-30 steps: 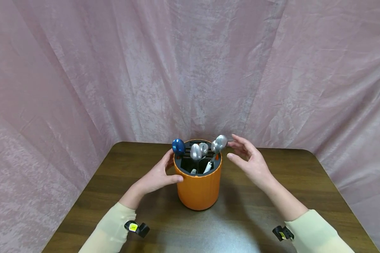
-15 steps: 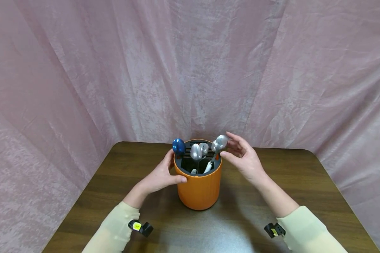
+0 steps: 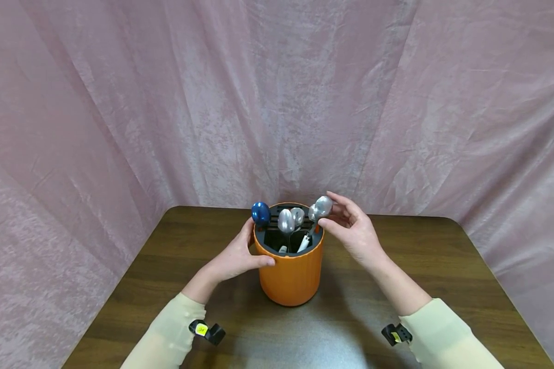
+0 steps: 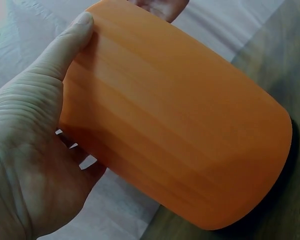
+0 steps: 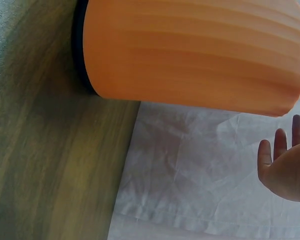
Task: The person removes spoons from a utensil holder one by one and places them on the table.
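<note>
My left hand (image 3: 233,257) holds the pot (image 3: 290,282) on the table (image 3: 424,256); I can't tell if my right hand (image 3: 356,234) grips the big spoon (image 3: 323,206) in it. Spoon looks hard, slippery: pinch its neck (image 3: 312,229).

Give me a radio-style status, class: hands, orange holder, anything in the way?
Left hand on orange holder, holder upright on table. Right hand at rightmost spoon, grip unclear. Another spoon crowds close beside it.
</note>
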The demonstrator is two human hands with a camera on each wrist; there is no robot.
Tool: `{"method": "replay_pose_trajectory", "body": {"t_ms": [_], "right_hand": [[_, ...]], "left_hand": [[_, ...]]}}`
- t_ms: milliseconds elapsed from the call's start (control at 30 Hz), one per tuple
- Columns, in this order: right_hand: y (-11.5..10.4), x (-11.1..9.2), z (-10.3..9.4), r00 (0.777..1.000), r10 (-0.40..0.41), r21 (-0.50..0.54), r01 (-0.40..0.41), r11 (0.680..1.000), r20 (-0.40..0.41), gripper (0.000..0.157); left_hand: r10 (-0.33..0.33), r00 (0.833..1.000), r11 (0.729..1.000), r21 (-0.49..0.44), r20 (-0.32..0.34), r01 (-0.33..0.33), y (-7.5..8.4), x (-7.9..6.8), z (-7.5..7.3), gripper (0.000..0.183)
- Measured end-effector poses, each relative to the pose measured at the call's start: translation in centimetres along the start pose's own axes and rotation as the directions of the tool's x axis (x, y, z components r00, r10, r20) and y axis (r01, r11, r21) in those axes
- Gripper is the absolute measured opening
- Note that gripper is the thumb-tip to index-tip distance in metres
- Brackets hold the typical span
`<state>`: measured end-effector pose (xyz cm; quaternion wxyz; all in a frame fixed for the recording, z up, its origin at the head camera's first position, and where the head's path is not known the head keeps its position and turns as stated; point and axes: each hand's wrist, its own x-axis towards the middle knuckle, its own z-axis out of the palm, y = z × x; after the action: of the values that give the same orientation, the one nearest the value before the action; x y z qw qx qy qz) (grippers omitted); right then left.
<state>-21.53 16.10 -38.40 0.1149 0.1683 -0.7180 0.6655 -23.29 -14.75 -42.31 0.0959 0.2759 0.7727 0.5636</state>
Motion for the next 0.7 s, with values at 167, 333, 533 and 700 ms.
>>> {"method": "replay_pose_trajectory", "body": {"t_ms": [167, 333, 533, 700], "right_hand": [[-0.07, 0.07, 0.13, 1.000, -0.004, 0.030, 0.004, 1.000, -0.018, 0.060], [-0.19, 0.11, 0.08, 1.000, -0.005, 0.028, 0.005, 1.000, -0.031, 0.056], [-0.32, 0.24, 0.11, 0.999, -0.016, 0.008, 0.016, 1.000, -0.050, 0.053], [-0.30, 0.28, 0.01, 0.998, -0.028, -0.028, 0.026, 0.999, -0.062, 0.049]], "left_hand": [[-0.009, 1.000, 1.000, -0.008, 0.011, 0.009, -0.08, 0.12, -0.09, 0.109], [0.003, 1.000, 1.000, -0.009, 0.012, -0.003, -0.10, 0.16, -0.17, 0.110], [0.004, 1.000, 1.000, -0.015, 0.011, -0.004, -0.07, 0.18, -0.20, 0.108], [-0.008, 1.000, 1.000, -0.017, 0.012, 0.008, -0.04, 0.16, -0.19, 0.108]]}}
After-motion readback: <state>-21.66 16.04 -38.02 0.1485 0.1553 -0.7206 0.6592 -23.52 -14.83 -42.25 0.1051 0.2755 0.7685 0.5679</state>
